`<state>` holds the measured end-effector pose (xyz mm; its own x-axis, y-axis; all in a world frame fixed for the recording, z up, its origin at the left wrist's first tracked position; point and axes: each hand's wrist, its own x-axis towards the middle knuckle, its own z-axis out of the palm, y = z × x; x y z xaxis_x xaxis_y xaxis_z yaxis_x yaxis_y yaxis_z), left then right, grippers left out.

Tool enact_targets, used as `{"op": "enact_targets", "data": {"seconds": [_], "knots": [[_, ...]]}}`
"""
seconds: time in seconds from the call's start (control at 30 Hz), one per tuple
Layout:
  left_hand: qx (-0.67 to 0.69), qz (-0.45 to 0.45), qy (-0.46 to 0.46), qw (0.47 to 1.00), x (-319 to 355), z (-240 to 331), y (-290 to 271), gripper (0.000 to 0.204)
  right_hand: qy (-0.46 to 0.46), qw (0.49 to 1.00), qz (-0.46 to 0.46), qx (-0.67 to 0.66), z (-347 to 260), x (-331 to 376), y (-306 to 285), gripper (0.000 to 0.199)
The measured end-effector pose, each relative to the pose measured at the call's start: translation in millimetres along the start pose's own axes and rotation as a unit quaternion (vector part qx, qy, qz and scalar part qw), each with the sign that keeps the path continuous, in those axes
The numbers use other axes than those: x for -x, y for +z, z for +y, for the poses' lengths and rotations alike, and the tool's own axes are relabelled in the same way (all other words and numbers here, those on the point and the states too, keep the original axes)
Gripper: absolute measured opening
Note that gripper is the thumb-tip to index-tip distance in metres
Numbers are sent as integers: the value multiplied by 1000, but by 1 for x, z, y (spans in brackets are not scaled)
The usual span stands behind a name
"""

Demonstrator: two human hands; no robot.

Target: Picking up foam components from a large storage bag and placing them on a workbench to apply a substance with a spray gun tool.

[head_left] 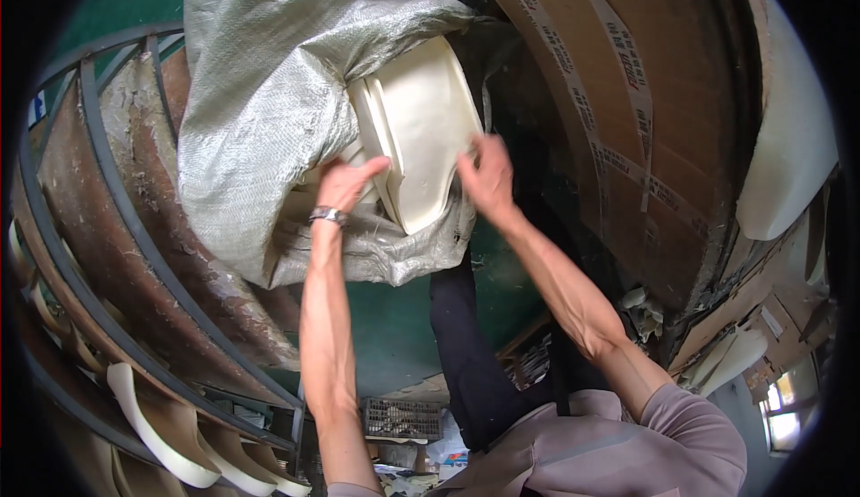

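A large pale woven sack (260, 103) lies with its mouth toward me. Inside it sits a stack of smooth cream-coloured moulded panels (425, 121), curved and of foam-like or plastic look. My left hand (349, 184) is at the stack's left side, its thumb stretched out over the panel edges; its other fingers are partly hidden. A metal-banded watch (328, 216) circles that wrist. At the panel's right edge is my right hand (486, 177), its fingers bent and smeared by motion. Whether they grip the edge is unclear.
At the left, a dark metal rack (134, 201) has worn brown boards and curved cream pieces (161, 434) below. A tall taped cardboard box (618, 76) stands at the right, with a pale curved panel (788, 130) beyond. A grey plastic crate (400, 418) is near my legs.
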<state>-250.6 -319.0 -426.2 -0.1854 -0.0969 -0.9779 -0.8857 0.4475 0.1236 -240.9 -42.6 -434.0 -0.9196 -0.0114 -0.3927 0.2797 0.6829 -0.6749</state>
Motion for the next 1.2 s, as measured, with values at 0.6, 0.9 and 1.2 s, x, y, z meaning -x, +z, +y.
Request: {"op": "enact_targets", "data": {"seconds": [0.6, 0.9, 1.2], "knots": [[255, -92, 400, 876, 132, -32, 34, 123, 95, 942, -216, -238, -70, 45, -155, 76], [95, -77, 483, 867, 344, 1, 67, 115, 98, 945, -99, -296, -158, 183, -309, 72], [-141, 64, 689, 708, 611, 76, 77, 113, 131, 624, -237, -733, -110, 299, -466, 73]]}}
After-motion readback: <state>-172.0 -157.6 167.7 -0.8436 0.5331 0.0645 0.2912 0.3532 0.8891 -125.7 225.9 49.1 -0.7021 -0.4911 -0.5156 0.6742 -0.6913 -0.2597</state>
